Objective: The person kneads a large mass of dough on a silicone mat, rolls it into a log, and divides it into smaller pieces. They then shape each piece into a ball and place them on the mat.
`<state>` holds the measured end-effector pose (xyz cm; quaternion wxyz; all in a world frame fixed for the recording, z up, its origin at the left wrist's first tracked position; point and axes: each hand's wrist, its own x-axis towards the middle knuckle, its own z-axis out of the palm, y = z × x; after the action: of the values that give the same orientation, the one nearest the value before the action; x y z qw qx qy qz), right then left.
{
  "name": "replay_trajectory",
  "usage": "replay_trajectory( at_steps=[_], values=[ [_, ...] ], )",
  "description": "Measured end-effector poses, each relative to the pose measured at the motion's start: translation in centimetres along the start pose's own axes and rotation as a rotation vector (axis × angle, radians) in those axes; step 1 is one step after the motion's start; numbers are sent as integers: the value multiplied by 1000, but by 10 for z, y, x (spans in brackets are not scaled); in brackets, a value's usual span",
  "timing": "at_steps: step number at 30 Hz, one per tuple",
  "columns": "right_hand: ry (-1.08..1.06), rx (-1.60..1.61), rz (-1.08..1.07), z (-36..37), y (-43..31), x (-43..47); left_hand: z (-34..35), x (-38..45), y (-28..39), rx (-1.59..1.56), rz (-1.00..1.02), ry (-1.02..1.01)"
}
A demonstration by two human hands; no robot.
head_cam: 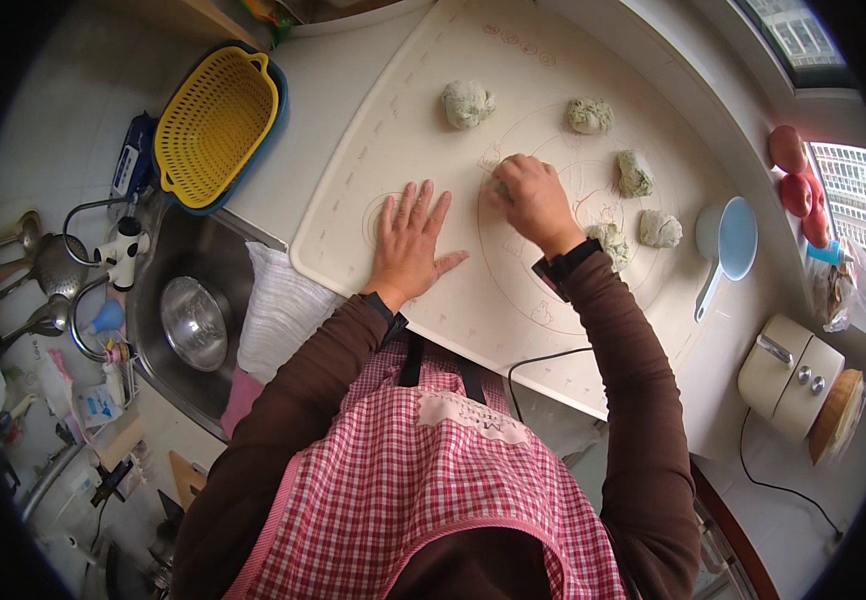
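Note:
My left hand [410,240] lies palm down on the pale printed kneading mat [433,337], its fingers spread and dusted with flour. My right hand [534,199], blurred by motion, curls over a small piece of green-flecked dough [503,189], mostly hidden under the fingers. Around it on the mat are several floury, green-flecked dough lumps: a round lump [468,104] at the far left, a folded lump [590,116], an oblong lump [634,174], a smaller lump [660,229] to the right, and a lump [610,244] partly behind my right wrist.
A light blue ladle [733,240] rests right of the dough, with a cream toaster [785,367] beyond. At left stand a yellow colander [219,127] and a sink holding a metal bowl [194,322]. A white cloth [279,307] hangs over the sink edge. Red fruits [797,193] line the windowsill.

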<state>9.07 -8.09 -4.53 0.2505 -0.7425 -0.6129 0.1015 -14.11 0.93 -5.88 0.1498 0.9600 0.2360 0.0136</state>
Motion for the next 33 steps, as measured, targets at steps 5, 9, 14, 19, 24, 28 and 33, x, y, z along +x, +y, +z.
replay_trajectory(
  at_steps=[5, 9, 14, 19, 24, 28, 33],
  values=[
    [540, 364, 373, 3, -6, -58, 5, -2, -2, -2, -5, -11],
    [612, 295, 358, 20, -60, -132, 3, 0, -3, -3, 0, -12],
    [548, 262, 565, -2, -51, -134, 0, 5, 46, -594, -43, 49],
    [186, -198, 434, 10, -36, -89, 4, 21, 120, -989, 52, 23],
    [163, -177, 463, 36, -30, -85, 11, 42, 120, -699, 38, -78],
    [89, -267, 545, 45, -24, -91, 22, 47, 120, -619, 88, -43],
    [60, -311, 604, 38, -17, -84, 29, 64, 127, -568, 61, -45]
  ],
)
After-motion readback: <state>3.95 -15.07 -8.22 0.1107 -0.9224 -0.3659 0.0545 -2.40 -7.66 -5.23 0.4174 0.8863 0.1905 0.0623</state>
